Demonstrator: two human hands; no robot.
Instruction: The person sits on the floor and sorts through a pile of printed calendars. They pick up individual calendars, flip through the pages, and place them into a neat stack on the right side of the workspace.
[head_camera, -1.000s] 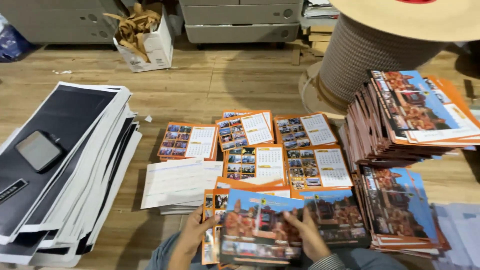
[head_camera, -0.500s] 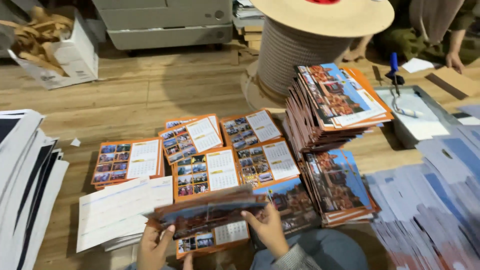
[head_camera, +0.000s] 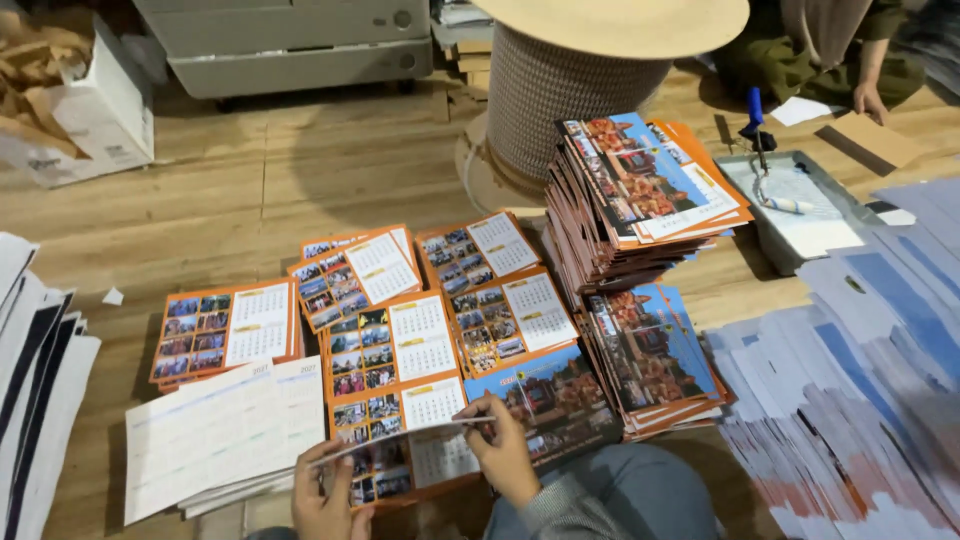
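Got my left hand (head_camera: 325, 495) and right hand (head_camera: 505, 455) with fingers pinched on a calendar sheet (head_camera: 400, 440), held flat just above the orange calendar piles (head_camera: 420, 350) on the floor.

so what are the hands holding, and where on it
One thin printed sheet, seen nearly edge-on: left hand at its left end, right hand pinching its right end.

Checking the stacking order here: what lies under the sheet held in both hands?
Under the sheet, held by the left hand and right hand, an orange calendar page with photo grids shows. Whatever lies beneath that page is covered.
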